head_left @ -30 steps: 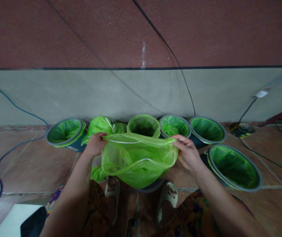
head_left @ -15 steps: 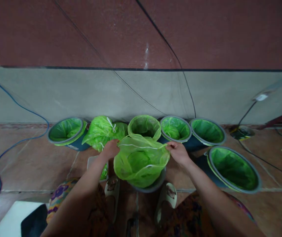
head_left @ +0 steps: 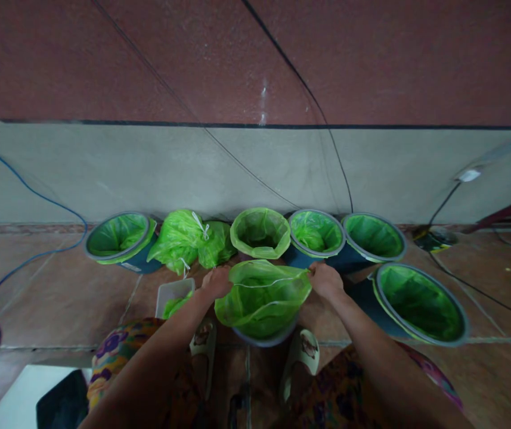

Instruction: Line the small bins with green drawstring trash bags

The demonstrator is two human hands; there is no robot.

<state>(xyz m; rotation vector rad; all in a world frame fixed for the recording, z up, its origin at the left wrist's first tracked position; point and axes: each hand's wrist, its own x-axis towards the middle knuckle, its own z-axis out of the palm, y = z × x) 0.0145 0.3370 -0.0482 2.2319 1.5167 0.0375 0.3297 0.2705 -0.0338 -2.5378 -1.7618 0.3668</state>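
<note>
Between my feet stands a round bucket [head_left: 266, 341], its grey rim showing below a green mesh bag [head_left: 259, 298]. The bag's mouth is spread above the bucket, with a white drawstring along its edge. My left hand [head_left: 218, 281] is closed on the left side of the mouth. On the opposite side my right hand [head_left: 325, 278] pinches the edge. Most of the bucket is hidden under the bag. Just beyond it is another container [head_left: 260, 247] lined with green mesh.
Lined buckets [head_left: 374, 237] stand along the wall, another bucket [head_left: 423, 304] nearer at right. Tied green bags [head_left: 179, 238] lie left of centre. A clear tub [head_left: 172, 292] holds green material. A blue cable [head_left: 31, 253] crosses the floor at left; a white box [head_left: 22, 393] sits lower left.
Both hands have lowered slightly with the bag, and my left hand has shifted right. The bag's mouth has become narrower and sits lower over the bucket.
</note>
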